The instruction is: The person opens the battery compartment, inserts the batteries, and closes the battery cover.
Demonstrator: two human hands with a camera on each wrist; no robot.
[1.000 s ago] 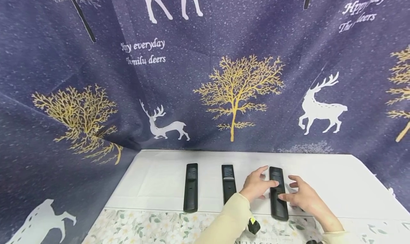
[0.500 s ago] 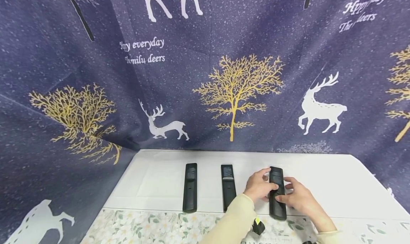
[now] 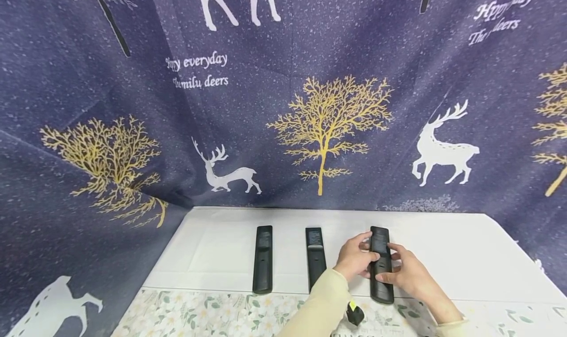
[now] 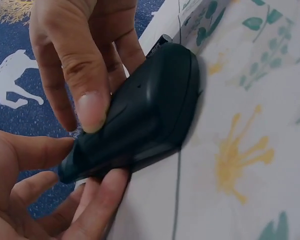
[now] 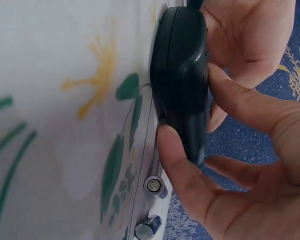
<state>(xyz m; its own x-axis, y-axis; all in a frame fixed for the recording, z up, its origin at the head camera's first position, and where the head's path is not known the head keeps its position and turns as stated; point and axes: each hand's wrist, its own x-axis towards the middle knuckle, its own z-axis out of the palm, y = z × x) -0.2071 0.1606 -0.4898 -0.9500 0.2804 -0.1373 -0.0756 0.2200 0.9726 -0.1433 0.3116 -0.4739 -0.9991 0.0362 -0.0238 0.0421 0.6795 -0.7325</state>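
A black remote control [image 3: 381,289] lies at the right of the row, between both hands. My left hand [image 3: 353,256] grips its left edge, the thumb on the upper face and the fingers along the side. From the right, my right hand [image 3: 409,272] holds it too, thumb on the face, fingers against the edge. Close up, the left wrist view shows the remote's rounded near end slightly raised off the cloth. Beside it, in the right wrist view, lie two small batteries [image 5: 154,186], which the right hand hides in the head view.
Two more black remotes lie to the left, the middle one [image 3: 315,258] partly behind the left sleeve and the far left one [image 3: 263,260] apart. A white table surface [image 3: 212,248] meets a floral cloth [image 3: 199,312] in front. A deer-patterned curtain [image 3: 248,120] hangs behind.
My right hand has come leftward onto the remote, and both hands have closed in on its sides. The remote has shifted slightly left and away from me.
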